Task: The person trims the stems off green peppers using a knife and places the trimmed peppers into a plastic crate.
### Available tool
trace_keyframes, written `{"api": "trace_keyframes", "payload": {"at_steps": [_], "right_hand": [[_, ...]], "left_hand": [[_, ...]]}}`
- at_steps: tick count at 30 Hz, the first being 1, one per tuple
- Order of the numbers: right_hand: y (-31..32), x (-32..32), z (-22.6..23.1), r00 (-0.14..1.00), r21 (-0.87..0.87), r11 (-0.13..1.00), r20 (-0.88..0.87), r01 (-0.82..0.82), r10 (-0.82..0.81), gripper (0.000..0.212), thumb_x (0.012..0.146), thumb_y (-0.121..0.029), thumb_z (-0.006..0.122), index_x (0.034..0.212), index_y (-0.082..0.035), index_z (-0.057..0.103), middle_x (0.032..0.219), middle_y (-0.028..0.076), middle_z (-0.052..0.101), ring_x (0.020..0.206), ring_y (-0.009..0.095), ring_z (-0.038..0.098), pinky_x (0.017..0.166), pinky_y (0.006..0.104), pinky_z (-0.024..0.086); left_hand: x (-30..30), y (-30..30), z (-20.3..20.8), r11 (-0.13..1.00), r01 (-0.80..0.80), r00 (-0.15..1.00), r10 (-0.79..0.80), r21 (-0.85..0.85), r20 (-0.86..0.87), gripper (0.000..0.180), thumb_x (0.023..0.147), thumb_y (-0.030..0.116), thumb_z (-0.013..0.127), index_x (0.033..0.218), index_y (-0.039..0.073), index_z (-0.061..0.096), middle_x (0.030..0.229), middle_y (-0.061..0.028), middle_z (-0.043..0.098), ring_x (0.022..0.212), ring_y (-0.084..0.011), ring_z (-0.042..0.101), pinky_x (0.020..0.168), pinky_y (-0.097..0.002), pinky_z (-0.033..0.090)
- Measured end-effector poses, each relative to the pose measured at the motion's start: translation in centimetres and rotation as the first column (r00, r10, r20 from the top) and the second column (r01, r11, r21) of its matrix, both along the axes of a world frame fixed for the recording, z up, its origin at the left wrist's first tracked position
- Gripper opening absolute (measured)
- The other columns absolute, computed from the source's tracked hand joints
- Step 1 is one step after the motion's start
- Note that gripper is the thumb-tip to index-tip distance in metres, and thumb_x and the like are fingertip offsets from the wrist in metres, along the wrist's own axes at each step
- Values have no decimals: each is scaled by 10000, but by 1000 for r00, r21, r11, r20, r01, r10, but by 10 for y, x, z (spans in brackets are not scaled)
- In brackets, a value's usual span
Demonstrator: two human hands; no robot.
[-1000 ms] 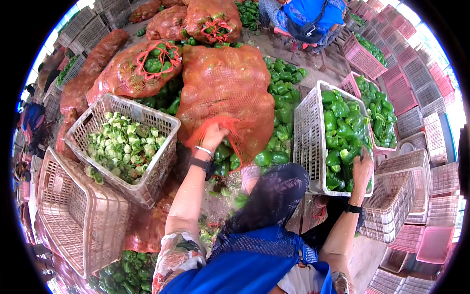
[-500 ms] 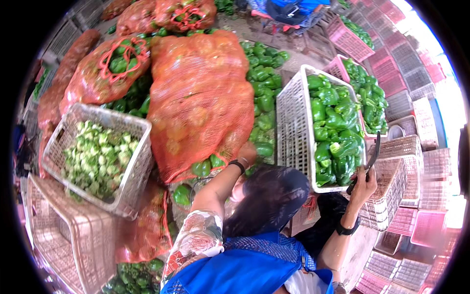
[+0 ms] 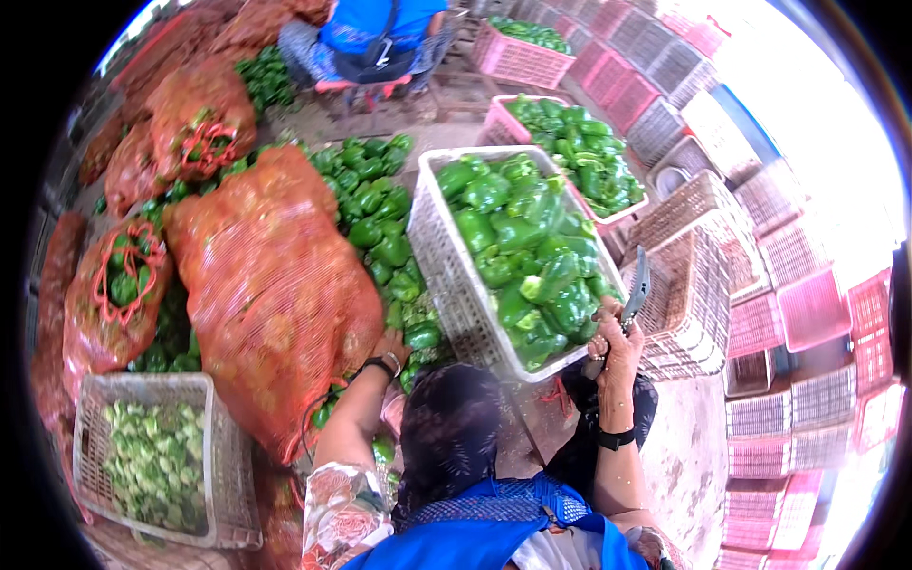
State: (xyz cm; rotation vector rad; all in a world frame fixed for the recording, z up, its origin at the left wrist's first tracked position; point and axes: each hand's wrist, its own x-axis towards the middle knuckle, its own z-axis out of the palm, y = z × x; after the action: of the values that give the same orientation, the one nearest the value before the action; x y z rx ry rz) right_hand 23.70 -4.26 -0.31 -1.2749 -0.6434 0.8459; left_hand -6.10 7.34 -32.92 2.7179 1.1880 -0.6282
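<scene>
My right hand point(image 3: 613, 344) is closed round a knife point(image 3: 639, 285), its grey blade pointing up and away beside a white crate point(image 3: 446, 275) heaped with green bell peppers point(image 3: 518, 233). The hand is at the crate's near right corner. My left hand point(image 3: 391, 350) reaches to the right edge of a large orange mesh sack point(image 3: 271, 275), next to loose green peppers point(image 3: 423, 334). Its fingers are mostly hidden from view, so whether they grip the mesh or a pepper does not show.
A grey-white crate point(image 3: 217, 446) of pale green trimmed pieces stands at the near left. Behind the white crate is a pink crate point(image 3: 499, 123) of peppers. Another person point(image 3: 375, 43) sits at the back. Stacked crates point(image 3: 689, 294) line the right; more mesh sacks point(image 3: 185, 104) lie at the left.
My view has turned to the right, so sacks and crates appear farther left. My left hand remains by the big sack's edge; my right hand still holds the knife by the crate's near corner.
</scene>
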Motion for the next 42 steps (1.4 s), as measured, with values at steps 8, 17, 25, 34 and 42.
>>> {"api": "trace_keyframes", "payload": {"at_steps": [8, 17, 25, 34, 42], "right_hand": [[0, 4, 11, 873, 54, 995, 478, 82, -98, 118, 792, -35, 703, 741, -20, 598, 632, -46, 517, 555, 23, 433, 504, 202, 327], [-11, 55, 22, 444, 2, 961, 887, 277, -130, 295, 746, -34, 677, 1031, 31, 637, 681, 72, 596, 579, 124, 541, 567, 293, 438], [-17, -27, 15, 655, -67, 978, 733, -197, 182, 234, 827, -25, 561, 1048, 12, 628, 771, 122, 652, 698, 211, 630, 670, 325, 484], [-9, -116, 37, 387, 76, 832, 906, -549, 173, 409, 783, -47, 579, 1187, -42, 511, 896, 151, 607, 764, 363, 618, 691, 417, 521], [-10, -108, 62, 580, 211, 754, 772, -622, 262, 633, 736, -152, 731, 1283, 44, 481, 927, 97, 639, 690, 146, 549, 650, 273, 462]], "left_hand": [[-48, 5, -54, 990, 15, 1000, -12, 142, -24, 342, 941, 237, 402, 1111, 91, 660, 1205, -159, 579, 1135, -301, 524, 921, -379, 409], [-59, -14, -6, 986, 50, 987, -73, 157, 146, 322, 820, 215, 536, 1123, 118, 586, 1093, -183, 567, 1002, -341, 541, 832, -441, 455], [-59, -9, 125, 601, -534, -83, 662, -594, 745, 580, 639, 165, 823, 1122, 21, 537, 978, -114, 620, 897, -231, 616, 771, -355, 507], [-30, -62, 354, 883, 92, -519, 437, -460, 735, 594, 659, -69, 768, 1157, 28, 459, 1071, -57, 562, 970, -144, 580, 841, -289, 520], [-11, -110, 401, 777, 328, -507, 625, -538, 593, 637, 710, 129, 746, 1266, 14, 458, 1172, -105, 574, 1096, -224, 563, 973, -340, 446]]}}
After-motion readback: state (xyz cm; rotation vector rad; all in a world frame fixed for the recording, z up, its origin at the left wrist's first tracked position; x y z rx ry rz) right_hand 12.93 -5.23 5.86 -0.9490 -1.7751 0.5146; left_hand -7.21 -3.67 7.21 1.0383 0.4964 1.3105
